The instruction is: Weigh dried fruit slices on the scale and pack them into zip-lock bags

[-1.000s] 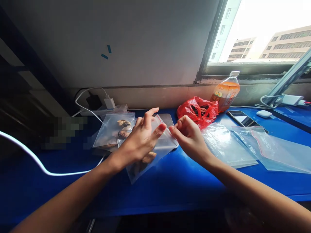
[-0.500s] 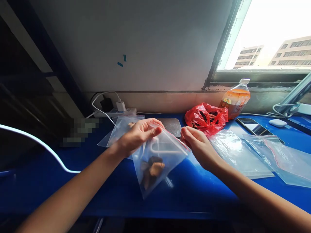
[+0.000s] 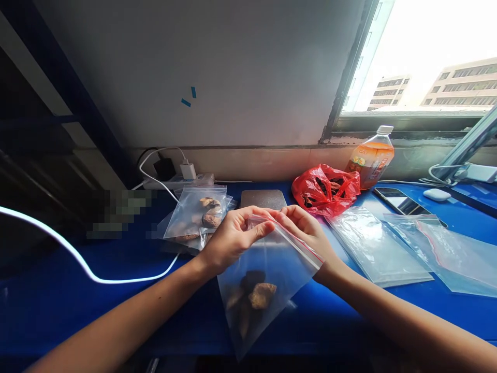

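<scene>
A clear zip-lock bag (image 3: 281, 282) hangs tilted over the desk's front, with several brown lumps like dried mushrooms (image 3: 262, 296) in its lower part. My left hand (image 3: 236, 238) pinches the bag's upper left corner between thumb and fingers. Close beside it, my right hand (image 3: 305, 228) has its fingers closed on the top edge near the same corner. The bag's red-lined zip strip (image 3: 301, 243) slants down to the right across my right wrist. Behind my left hand lie filled zip-lock bags (image 3: 190, 212) holding similar brown pieces.
A flat grey metal plate (image 3: 258, 197) lies behind my hands. Farther right are a red plastic bag (image 3: 326, 189) with dark pieces, a drink bottle (image 3: 373, 158), a phone (image 3: 406, 203), a white case (image 3: 437, 194) and flat plastic bags (image 3: 380, 254). A white cable (image 3: 77, 254) crosses the left.
My right hand has moved left from the lower end of the zip strip to beside my left hand. The bag hangs slightly lower, and the view has shifted a little.
</scene>
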`<state>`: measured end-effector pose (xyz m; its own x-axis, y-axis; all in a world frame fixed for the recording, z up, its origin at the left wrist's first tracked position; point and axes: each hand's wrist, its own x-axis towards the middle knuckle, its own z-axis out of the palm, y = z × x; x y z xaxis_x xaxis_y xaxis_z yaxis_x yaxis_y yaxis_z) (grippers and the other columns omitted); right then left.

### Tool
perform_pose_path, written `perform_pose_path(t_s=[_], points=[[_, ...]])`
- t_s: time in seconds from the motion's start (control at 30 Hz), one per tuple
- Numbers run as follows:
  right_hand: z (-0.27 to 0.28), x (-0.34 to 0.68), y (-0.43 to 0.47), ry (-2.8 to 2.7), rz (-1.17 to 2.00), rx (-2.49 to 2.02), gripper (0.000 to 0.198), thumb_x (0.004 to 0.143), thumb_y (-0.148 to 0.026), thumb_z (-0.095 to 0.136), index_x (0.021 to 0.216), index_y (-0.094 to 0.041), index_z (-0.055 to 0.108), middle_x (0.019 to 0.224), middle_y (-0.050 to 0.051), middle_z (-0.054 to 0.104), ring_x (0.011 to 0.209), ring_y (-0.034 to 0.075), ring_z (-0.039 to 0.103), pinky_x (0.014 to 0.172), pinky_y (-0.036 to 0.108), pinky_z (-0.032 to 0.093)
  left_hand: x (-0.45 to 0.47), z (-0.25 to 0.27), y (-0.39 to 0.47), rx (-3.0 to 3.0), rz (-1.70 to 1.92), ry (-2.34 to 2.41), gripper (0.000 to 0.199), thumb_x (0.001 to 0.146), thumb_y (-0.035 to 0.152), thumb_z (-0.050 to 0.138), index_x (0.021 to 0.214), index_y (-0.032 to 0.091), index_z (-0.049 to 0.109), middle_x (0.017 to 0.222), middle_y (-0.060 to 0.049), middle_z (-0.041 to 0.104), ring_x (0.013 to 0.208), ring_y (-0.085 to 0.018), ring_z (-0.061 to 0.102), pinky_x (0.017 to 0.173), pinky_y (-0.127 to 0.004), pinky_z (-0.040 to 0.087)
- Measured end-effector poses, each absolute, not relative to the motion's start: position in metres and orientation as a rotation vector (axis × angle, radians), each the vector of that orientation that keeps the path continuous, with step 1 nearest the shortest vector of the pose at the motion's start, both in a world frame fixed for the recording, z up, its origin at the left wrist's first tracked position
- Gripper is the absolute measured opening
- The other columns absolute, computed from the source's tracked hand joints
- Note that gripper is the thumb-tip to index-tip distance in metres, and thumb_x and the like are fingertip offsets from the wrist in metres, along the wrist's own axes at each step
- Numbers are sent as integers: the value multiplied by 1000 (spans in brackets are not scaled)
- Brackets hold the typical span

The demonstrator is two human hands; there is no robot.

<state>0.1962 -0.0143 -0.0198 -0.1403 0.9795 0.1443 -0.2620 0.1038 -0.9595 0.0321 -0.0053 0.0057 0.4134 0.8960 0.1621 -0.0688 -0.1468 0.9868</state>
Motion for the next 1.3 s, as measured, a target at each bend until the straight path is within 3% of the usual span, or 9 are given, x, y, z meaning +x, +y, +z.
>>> perform_pose_path(t_s=[0.23,0.37,0.53,0.67,0.9,1.03,1.13,1.3], points=[[-21,194,-17,-1199,1300,-850,39,74,-54,74,76,-21,52,71,-2,53,62,10,45,54,24,35,34,4,-4,1407,1006,746,29,73,39,81,83,14,72,91,-6,72,71,-13,62,63,-21,48],[-17,197,-12,-1189,1307,-919,35,74,-51,73,77,-21,54,68,-2,55,57,11,47,52,24,37,32,9,-4,1407,980,769,31,70,41,82,80,15,70,76,-3,70,64,-13,61,58,-22,45],[-7,214,1,-1074,1232,-926,23,73,-35,72,79,-21,55,69,-2,57,63,12,56,60,27,45,23,19,4,1405,1065,888,23,71,36,78,74,15,68,62,1,62,55,-9,53,52,-18,41],[0,223,2,-1091,995,-860,16,69,-23,71,78,-20,59,73,-3,58,67,10,56,63,25,44,14,24,18,1311,1186,1019,19,72,31,76,75,15,66,66,0,62,57,-9,55,51,-16,42],[-12,215,0,-1273,930,-999,14,70,-30,67,78,-18,67,77,1,64,72,14,56,66,29,42,15,22,25,1215,1604,1132,21,82,40,69,84,24,56,75,3,60,58,-10,58,38,-14,36],[-17,209,1,-1270,939,-990,7,67,-26,60,69,-19,59,75,2,62,70,15,55,65,30,43,17,20,25,1142,1690,1118,28,81,47,69,87,25,53,73,4,60,59,-12,58,39,-16,43],[-16,206,-4,-1251,1044,-939,15,66,-22,59,61,-20,44,79,1,62,70,13,55,66,28,44,17,20,24,1088,1690,1094,31,79,48,71,88,25,51,73,5,60,60,-12,59,44,-18,48],[-10,202,-15,-1284,1229,-929,32,75,-36,68,97,-23,50,82,-2,64,74,15,61,67,29,46,18,23,22,973,1759,1057,32,78,44,74,87,26,49,70,8,58,58,-10,58,50,-19,50]])
